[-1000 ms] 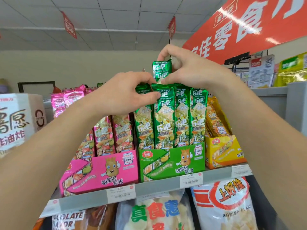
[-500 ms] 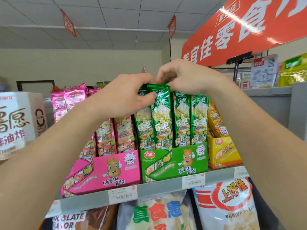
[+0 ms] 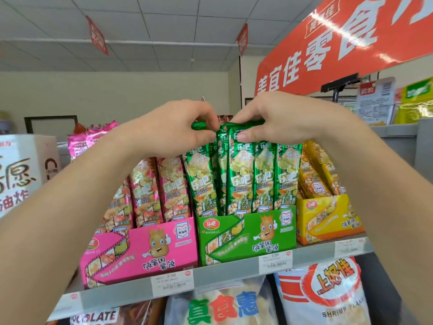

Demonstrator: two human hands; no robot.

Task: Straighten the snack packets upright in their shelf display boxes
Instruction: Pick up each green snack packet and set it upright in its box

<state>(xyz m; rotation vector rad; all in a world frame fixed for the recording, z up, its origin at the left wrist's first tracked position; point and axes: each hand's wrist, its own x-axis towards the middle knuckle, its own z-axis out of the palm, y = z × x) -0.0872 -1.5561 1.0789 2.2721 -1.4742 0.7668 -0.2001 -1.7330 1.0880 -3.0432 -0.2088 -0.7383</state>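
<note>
The left hand (image 3: pixel 178 127) and the right hand (image 3: pixel 276 120) were both at the top edges of the green packets (image 3: pixel 241 179). The left hand pinched the leftmost top, which was bent to the side. The right hand gripped the next tops, with its thumb on the front. The packets stood in the green box (image 3: pixel 246 235) on the grey shelf (image 3: pixel 222 275). The pink box (image 3: pixel 140 249) touched it on the left, and its pink packets (image 3: pixel 161 186) leaned to the left. The yellow box (image 3: pixel 328 219) stood just beside it on the right.
</note>
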